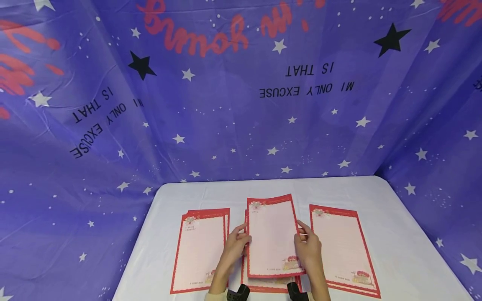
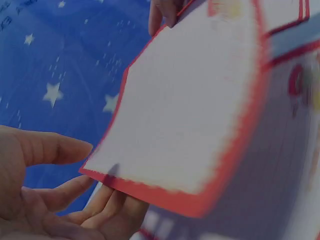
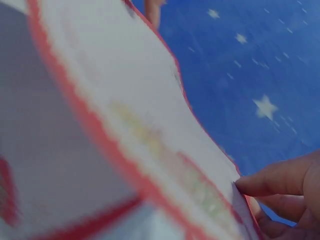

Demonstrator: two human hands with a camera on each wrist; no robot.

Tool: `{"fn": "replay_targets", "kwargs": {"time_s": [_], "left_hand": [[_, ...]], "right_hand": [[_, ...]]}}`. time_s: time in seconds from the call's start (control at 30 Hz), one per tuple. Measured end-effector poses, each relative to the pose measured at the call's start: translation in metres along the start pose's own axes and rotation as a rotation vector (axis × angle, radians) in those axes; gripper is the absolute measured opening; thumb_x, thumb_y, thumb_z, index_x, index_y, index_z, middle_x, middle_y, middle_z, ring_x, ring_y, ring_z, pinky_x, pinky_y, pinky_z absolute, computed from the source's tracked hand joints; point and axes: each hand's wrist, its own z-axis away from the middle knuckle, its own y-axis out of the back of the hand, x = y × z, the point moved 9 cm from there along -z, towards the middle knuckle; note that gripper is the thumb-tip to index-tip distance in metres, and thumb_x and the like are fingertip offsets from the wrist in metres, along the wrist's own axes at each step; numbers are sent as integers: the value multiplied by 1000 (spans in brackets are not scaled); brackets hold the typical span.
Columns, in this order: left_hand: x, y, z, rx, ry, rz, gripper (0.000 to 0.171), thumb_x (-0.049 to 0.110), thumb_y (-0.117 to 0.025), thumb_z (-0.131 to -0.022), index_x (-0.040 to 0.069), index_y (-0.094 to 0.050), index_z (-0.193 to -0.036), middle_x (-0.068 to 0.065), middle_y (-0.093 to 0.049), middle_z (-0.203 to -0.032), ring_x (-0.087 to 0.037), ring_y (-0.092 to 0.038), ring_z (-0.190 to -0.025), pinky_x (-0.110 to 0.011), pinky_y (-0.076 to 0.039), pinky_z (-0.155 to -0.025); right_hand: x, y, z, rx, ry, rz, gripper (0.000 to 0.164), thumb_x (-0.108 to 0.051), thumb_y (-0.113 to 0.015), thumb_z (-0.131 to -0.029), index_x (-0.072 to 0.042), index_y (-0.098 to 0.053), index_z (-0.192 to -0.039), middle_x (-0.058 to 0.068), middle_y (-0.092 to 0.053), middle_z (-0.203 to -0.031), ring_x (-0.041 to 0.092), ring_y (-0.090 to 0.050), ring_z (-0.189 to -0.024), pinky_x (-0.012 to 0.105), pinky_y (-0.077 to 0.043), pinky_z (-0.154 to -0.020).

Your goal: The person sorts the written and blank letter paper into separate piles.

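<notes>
A red-bordered sheet of writing paper is held raised above the middle stack, with a flower printed top left and a coloured picture bottom right. My left hand holds its left edge, fingers beneath and thumb at the rim. In the left wrist view that hand has its thumb at the edge and fingertips under the paper. On the opposite edge, my right hand pinches the sheet; the right wrist view shows this hand with its thumb on the front. Under the raised sheet lies a similar sheet, mostly covered.
To the left lie overlapping red-bordered sheets, the top one with a little handwriting. More such sheets overlap on the right. All rest on a white-covered table. A blue-purple cloth with stars hangs behind and at both sides.
</notes>
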Motion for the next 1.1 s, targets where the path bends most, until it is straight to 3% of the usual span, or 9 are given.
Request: {"fn": "replay_targets", "kwargs": {"time_s": [0.23,0.37,0.47,0.53,0.67,0.8,0.93,1.03,1.1], "left_hand": [[13,-74,7,-173,-72,-7,68,-5,-63,-90,-6,-42,-155,-11,-62,-106,-11,-55,-68,-22,-48,-59],[9,-119,14,-246,-81,-42,68,-4,-67,-90,-3,-45,-154,-6,-62,-107,-9,-61,-65,-21,-53,-56],[2,-144,16,-271,-67,-73,67,1,-69,-91,1,-47,-155,0,-63,-106,-6,-60,-62,-19,-50,-55],[-4,-156,16,-275,-58,-91,66,1,-70,-92,1,-48,-154,1,-63,-104,-4,-59,-62,-19,-49,-55],[-15,-177,17,-260,-58,-145,61,-4,-71,-91,-2,-53,-149,3,-63,-96,-2,-58,-62,-21,-54,-56],[-25,-190,17,-231,-70,-239,56,-9,-72,-87,-8,-58,-141,9,-61,-83,0,-56,-55,-17,-49,-51],[-32,-196,17,-233,-70,-295,55,-12,-72,-87,-12,-57,-140,9,-63,-81,-12,-66,-51,-16,-48,-48],[-35,-196,17,-251,-54,-257,55,-13,-70,-88,-14,-54,-141,7,-64,-84,-24,-72,-55,-21,-53,-49],[-35,-196,17,-255,-52,-259,55,-13,-69,-87,-15,-54,-140,6,-63,-84,-22,-71,-54,-22,-54,-48]], "right_hand": [[18,72,-17,74,-82,88,48,-5,-56,-101,-1,-55,-149,28,-64,-126,32,-61,-102,21,-46,-69],[38,114,-22,142,-133,158,47,-5,-56,-99,-1,-58,-146,28,-65,-127,13,-61,-89,19,-41,-70],[57,138,-22,181,-188,174,47,-6,-56,-98,-1,-58,-146,28,-65,-127,-5,-51,-77,21,-39,-70],[69,147,-23,188,-219,184,48,-7,-56,-98,-1,-57,-146,28,-64,-128,-9,-47,-73,23,-39,-71],[86,159,-25,184,-234,247,47,-3,-54,-94,5,-58,-141,33,-64,-125,17,-63,-80,30,-42,-70],[100,159,-27,142,-252,291,47,1,-50,-90,12,-55,-136,38,-61,-122,48,-62,-100,38,-43,-69],[109,151,-32,90,-240,312,50,3,-48,-88,14,-51,-137,41,-57,-123,52,-60,-103,36,-43,-67],[115,144,-33,67,-229,323,55,7,-48,-84,17,-48,-137,43,-55,-122,55,-58,-104,46,-47,-74],[120,140,-33,56,-231,340,58,8,-48,-80,21,-46,-137,46,-53,-123,59,-56,-107,57,-48,-84]]}}
